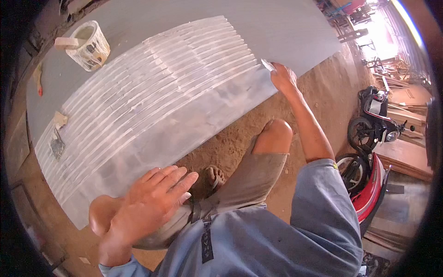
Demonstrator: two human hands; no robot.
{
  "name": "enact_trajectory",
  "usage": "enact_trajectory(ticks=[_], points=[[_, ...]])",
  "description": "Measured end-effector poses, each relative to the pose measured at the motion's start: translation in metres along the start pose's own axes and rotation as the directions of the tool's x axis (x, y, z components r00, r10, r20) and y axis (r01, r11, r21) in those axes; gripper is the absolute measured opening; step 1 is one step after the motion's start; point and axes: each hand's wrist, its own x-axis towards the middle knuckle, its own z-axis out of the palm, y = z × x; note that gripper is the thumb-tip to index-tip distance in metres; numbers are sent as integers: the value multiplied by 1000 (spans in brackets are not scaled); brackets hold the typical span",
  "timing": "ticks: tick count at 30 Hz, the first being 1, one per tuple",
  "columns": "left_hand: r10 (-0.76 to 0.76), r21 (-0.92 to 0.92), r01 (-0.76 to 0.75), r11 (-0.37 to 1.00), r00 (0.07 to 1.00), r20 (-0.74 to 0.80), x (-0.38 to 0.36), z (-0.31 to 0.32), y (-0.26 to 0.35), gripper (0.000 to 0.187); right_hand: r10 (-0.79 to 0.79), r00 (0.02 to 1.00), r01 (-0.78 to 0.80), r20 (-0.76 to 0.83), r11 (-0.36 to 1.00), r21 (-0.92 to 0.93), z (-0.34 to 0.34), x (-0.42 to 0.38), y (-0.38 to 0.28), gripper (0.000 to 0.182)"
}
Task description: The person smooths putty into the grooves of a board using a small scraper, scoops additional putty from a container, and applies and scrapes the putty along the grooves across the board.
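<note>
At the far right end of a large grey sheet (286,27), my right hand (284,78) is closed on a small pale scraper (266,65). Its blade reaches the end of a ribbed panel (170,64) of long parallel strips, streaked with whitish filler. My left hand (159,196) hangs over my lap, fingers stretched out and nothing in them. On the left part of the strips lies another scraper (57,145) with a dark blade. A drip-covered can (94,51) stands on the sheet behind the strips, a pale block-like piece (67,43) at its rim.
A brush-like tool with a red tip (40,90) lies at the sheet's left edge. Brown dirt floor (323,97) runs along the right. Two motorcycles, one dark (371,115) and one red (373,189), stand there beside stacked boards (406,159).
</note>
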Motion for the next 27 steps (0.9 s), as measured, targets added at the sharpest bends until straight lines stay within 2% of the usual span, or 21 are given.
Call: enact_trajectory(ticks=[2,5,8,10,13,15,16,18,19,22,24,25,27], points=[[-6,48,5,999,1000,19,-4,0,4,45,28,998,-25,61,999,-47,13,-8,1,37],[-5,-1,5,1000,999,43,-8,-2,10,47,62,996,-62,64,998,3,0,-40,-34,37],[-13,-24,13,1000,1000,27,-10,-1,9,47,27,996,-29,84,999,21,-2,-71,-65,39],[-19,-27,19,999,1000,15,-10,-3,8,47,-53,988,42,142,996,82,-7,-95,-89,43],[-5,-20,5,1000,1000,-13,-8,-8,7,46,-105,989,101,100,994,40,-3,-134,-113,44],[20,3,-20,1000,999,-37,-4,-8,5,46,-346,938,334,27,920,204,-12,-151,-118,43],[17,-4,-17,1000,999,-52,-3,-4,0,46,-354,935,344,15,917,202,-21,-153,-120,43],[-3,-6,2,1000,997,-80,-3,1,-9,46,-300,932,242,205,934,264,-42,-150,-122,44],[-37,-13,36,999,996,-84,-3,3,-12,46,-319,926,262,202,927,267,-39,-141,-113,44],[-96,-40,93,995,992,-80,-4,10,-19,44,-300,946,260,123,929,264,-21,-100,-71,46],[-106,-56,102,993,992,-71,-4,12,-23,43,-449,888,457,-94,884,97,-16,-76,-53,60],[-97,-64,91,994,991,-90,-3,12,-24,42,-447,889,455,-95,885,101,-4,-75,-42,60],[-89,-69,82,994,990,-110,-2,12,-25,42,-493,850,492,-185,869,-53,30,-74,-24,61]])
